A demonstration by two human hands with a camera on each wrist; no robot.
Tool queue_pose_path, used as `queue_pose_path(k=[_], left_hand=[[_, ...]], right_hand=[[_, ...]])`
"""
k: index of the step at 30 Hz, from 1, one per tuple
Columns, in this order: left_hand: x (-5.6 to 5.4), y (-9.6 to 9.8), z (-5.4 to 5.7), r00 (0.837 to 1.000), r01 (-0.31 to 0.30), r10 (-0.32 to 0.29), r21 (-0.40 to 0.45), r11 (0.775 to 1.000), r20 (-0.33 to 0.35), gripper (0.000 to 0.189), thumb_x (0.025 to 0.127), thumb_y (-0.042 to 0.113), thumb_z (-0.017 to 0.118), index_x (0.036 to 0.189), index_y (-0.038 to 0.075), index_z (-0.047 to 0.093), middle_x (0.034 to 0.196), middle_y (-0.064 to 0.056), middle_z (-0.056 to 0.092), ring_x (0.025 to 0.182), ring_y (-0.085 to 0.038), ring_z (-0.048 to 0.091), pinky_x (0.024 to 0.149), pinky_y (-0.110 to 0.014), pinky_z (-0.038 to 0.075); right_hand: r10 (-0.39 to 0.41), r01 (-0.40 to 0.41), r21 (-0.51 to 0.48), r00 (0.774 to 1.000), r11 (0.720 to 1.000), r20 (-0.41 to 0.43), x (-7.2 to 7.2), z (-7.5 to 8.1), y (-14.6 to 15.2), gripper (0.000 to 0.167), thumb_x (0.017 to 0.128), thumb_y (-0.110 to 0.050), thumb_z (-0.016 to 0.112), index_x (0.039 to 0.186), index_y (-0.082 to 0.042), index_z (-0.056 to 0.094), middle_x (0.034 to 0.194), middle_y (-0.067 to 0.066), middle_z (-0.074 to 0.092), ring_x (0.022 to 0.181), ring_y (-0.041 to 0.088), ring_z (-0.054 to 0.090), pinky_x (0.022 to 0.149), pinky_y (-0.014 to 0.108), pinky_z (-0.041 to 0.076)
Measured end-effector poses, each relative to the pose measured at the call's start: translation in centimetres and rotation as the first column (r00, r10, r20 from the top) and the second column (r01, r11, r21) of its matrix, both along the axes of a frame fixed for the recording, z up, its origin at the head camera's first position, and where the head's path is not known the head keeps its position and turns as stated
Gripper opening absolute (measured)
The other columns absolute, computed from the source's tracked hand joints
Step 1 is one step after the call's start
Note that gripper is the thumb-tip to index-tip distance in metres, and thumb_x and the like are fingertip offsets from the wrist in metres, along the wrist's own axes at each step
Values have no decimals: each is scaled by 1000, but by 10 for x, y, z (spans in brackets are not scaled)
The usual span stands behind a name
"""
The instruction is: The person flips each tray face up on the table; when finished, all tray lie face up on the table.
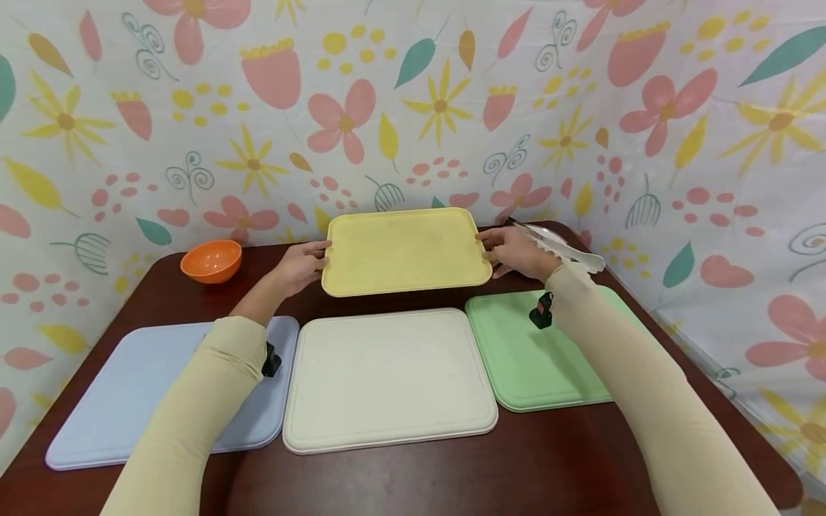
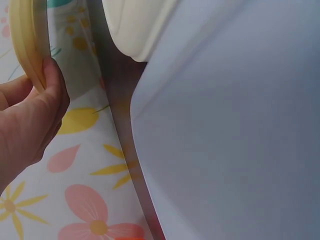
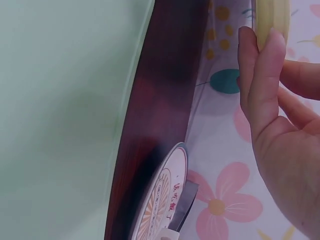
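A yellow tray is held up over the far part of the table, its bare face tilted toward me. My left hand pinches its left edge between thumb and fingers. My right hand grips the right edge. In the left wrist view the left hand holds the tray's rim, seen edge-on. The right wrist view shows the right hand with thumb and fingers on either side of the tray's edge. Nearer me lie a blue tray, a white tray and a green tray.
An orange bowl stands at the far left of the dark table. A patterned plate sits at the far right, partly behind the right hand, with a white-handled utensil on it. A flowered cloth hangs behind the table.
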State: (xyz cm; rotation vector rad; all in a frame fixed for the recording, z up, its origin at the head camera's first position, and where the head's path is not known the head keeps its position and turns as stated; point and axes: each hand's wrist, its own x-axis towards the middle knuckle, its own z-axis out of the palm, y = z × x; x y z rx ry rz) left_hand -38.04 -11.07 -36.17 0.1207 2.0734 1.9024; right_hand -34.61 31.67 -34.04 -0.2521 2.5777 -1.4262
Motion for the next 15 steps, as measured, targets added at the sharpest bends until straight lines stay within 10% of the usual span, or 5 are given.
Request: queue_pose_path(k=[15], left_hand=[[-1,-4,-2,998,-45,37,-135,990,-57,54,99,-6,48,152,2,37,152,-23,34,123,-31,46,104,-46,42]], right_hand=[[-6,3,83,999,997,31,-13,-9,-13,57,97,-3,56,151,-3,39,137,24,53,109,36,63,73,42,59]])
